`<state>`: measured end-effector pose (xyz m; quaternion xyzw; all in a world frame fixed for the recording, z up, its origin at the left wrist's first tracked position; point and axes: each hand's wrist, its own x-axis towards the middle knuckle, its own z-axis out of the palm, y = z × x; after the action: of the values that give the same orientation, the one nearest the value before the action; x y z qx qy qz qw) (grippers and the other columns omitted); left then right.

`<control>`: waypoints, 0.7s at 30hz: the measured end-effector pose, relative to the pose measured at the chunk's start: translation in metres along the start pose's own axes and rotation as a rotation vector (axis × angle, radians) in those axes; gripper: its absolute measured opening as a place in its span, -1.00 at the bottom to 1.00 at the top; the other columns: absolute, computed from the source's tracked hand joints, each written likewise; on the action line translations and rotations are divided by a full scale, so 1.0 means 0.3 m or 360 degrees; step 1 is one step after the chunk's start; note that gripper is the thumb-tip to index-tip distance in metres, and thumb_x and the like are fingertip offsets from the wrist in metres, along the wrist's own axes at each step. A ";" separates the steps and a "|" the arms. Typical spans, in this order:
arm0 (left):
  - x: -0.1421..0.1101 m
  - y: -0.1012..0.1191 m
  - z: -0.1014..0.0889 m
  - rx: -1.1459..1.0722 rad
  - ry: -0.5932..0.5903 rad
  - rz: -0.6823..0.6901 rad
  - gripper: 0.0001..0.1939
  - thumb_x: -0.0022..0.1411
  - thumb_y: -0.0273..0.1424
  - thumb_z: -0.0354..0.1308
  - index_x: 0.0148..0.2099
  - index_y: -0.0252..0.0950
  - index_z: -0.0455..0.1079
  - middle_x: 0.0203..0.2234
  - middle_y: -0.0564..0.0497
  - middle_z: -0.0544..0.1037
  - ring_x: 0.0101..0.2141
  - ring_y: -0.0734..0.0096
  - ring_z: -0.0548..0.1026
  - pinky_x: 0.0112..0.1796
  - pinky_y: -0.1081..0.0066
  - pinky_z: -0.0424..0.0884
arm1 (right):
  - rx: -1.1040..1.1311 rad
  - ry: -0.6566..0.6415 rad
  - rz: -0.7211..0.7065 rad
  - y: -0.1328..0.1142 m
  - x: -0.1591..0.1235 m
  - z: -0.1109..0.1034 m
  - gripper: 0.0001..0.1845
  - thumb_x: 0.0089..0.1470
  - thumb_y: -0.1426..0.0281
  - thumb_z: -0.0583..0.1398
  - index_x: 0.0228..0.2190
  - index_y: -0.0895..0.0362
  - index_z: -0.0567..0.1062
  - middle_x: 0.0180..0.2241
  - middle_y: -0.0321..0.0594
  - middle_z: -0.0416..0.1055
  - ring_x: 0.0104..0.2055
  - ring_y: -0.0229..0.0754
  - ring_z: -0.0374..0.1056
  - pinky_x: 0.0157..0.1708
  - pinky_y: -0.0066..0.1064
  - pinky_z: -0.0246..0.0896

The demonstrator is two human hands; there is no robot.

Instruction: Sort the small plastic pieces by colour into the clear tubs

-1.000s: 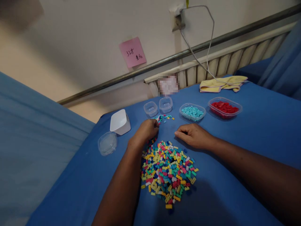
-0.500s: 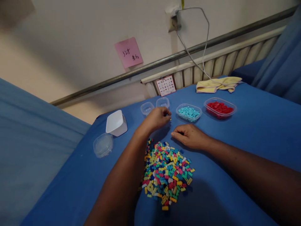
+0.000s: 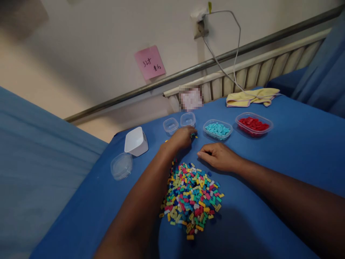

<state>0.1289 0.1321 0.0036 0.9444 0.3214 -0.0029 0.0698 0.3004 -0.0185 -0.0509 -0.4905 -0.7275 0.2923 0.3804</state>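
Note:
My left hand [image 3: 184, 137] reaches past the pile, its fingers bent down and closed over a few small bricks [image 3: 193, 136] by the fingertips. Whether any are pinched is hidden. Beside it, my right hand [image 3: 219, 155] rests on the blue cloth in a loose fist, with nothing visible in it. Between my forearms lies a heap of small multicoloured toy building bricks [image 3: 192, 198], partly covered by the left arm. Just beyond the left hand stand two small clear tubs [image 3: 170, 125]. A clear tub of turquoise pieces [image 3: 217, 129] is behind the right hand.
Farther right sits a clear tub of red pieces [image 3: 253, 124], with a yellow cloth [image 3: 252, 97] behind it. On the left are a white container [image 3: 136, 141] and a clear lid [image 3: 122, 166]. A radiator [image 3: 242, 77] and hanging cable border the blue-covered table [image 3: 291, 144].
My left hand's fingers have dipped down, and more small bricks show at its fingertips. The right hand keeps its place. The camera view has shifted slightly.

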 end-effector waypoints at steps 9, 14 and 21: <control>-0.223 -0.057 -0.004 -0.0029 -0.0086 0.0082 -0.34 0.20 -0.62 0.03 0.32 -0.27 0.49 0.38 -0.12 0.36 0.34 0.17 0.38 0.33 0.27 0.28 | 0.0015 -0.0017 0.0008 -0.002 -0.004 0.002 -0.57 0.37 0.15 0.13 -0.48 0.10 0.52 -0.52 -0.32 0.41 -0.47 -0.23 0.26 -0.44 -0.33 -0.06; -0.349 -0.180 -0.003 -0.0214 0.0259 -0.0374 -0.47 0.47 -0.36 -0.10 0.36 -0.33 0.43 0.36 -0.15 0.39 0.36 0.19 0.35 0.39 0.20 0.17 | -0.0034 -0.0023 0.0006 0.004 -0.001 0.008 -0.56 0.37 0.14 0.13 -0.50 0.08 0.48 -0.55 -0.33 0.38 -0.50 -0.23 0.22 -0.44 -0.32 -0.07; -0.332 -0.135 0.086 -0.0422 0.0120 -0.0600 -0.21 0.55 -0.02 -0.20 0.56 -0.48 0.01 0.53 -0.26 -0.06 0.52 0.08 -0.09 0.46 0.07 -0.13 | -0.0032 -0.0039 0.0011 0.004 -0.002 0.007 -0.56 0.37 0.15 0.13 -0.49 0.08 0.50 -0.54 -0.31 0.41 -0.48 -0.22 0.26 -0.43 -0.31 -0.05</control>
<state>0.0264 0.1001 -0.0222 0.8496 0.4921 0.0617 0.1794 0.2993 -0.0189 -0.0532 -0.4933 -0.7333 0.2921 0.3655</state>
